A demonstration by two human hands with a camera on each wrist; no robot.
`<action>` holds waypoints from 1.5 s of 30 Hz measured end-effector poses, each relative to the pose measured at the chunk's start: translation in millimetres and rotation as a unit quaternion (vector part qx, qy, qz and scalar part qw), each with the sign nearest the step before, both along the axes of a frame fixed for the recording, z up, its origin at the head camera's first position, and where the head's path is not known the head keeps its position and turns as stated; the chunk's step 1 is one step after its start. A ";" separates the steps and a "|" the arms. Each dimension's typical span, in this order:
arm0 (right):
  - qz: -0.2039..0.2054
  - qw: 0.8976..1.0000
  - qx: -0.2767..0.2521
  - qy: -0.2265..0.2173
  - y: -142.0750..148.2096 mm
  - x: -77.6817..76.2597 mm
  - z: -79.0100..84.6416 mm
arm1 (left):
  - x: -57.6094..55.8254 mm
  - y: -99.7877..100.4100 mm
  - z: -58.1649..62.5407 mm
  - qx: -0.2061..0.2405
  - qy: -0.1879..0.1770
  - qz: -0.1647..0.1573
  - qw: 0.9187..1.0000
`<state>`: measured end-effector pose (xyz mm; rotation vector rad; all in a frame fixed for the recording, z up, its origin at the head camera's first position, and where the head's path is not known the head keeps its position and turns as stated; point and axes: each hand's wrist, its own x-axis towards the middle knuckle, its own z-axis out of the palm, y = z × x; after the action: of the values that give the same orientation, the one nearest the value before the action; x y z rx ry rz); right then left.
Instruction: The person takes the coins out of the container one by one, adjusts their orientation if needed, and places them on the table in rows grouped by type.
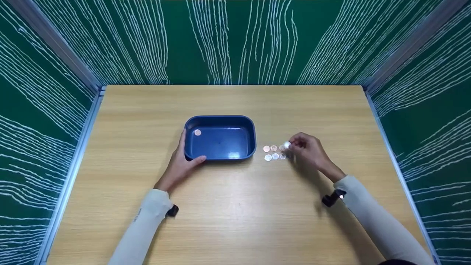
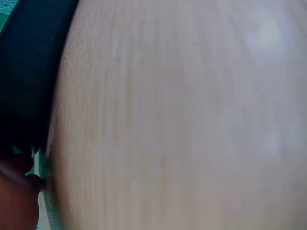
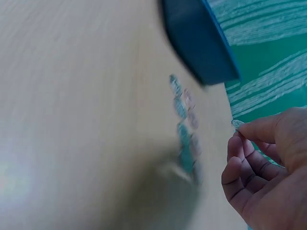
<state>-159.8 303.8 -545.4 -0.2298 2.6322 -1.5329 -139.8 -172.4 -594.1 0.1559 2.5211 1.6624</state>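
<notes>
My left hand [image 1: 179,162] holds the left front corner of a dark blue plastic bin [image 1: 220,156], thumb at the front rim and fingers along the left wall. One copper coin [image 1: 197,132] lies inside, near the bin's back left corner. To the right of the bin, my right hand [image 1: 308,150] pinches a silver coin [image 3: 237,124] between thumb and fingertips, raised above the table. Below and beside it are two short rows: copper coins [image 1: 273,148] at the back and silver coins [image 1: 275,156] in front, partly hidden by the hand. The left wrist view catches the bin's dark wall [image 2: 29,72].
A light wooden table [image 1: 235,206] carries everything. Green panels with white wavy lines [image 1: 257,44] enclose it at the back and both sides, joined by grey metal posts [image 1: 70,48]. Dark wrist cameras [image 1: 331,198] sit on both sleeves.
</notes>
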 end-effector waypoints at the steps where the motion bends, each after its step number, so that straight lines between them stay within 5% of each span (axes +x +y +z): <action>1: -0.002 1.000 0.002 -0.005 3.8 2.4 -1.7 | 0.1 -0.4 -0.3 0.000 -0.001 -0.001 1.000; 9: -0.012 0.998 0.021 -0.051 26.7 14.5 -13.7 | 1.9 -2.1 0.5 0.002 -0.008 0.003 1.000; 21: -0.004 0.993 0.114 -0.004 30.5 15.8 -25.7 | 1.8 -4.6 -0.7 0.004 0.003 0.008 1.000; 30: 0.026 0.990 0.137 0.025 13.4 -2.0 -4.6 | 2.0 -4.8 2.2 0.003 0.004 0.009 1.000; 45: 0.108 0.989 0.097 0.037 -74.5 -42.8 38.9 | -0.1 0.2 0.9 0.005 0.001 0.001 1.000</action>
<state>-202.7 229.3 -506.6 -0.5460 2.6832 -1.2159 -139.8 -172.2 -593.3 0.1564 2.5159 1.6776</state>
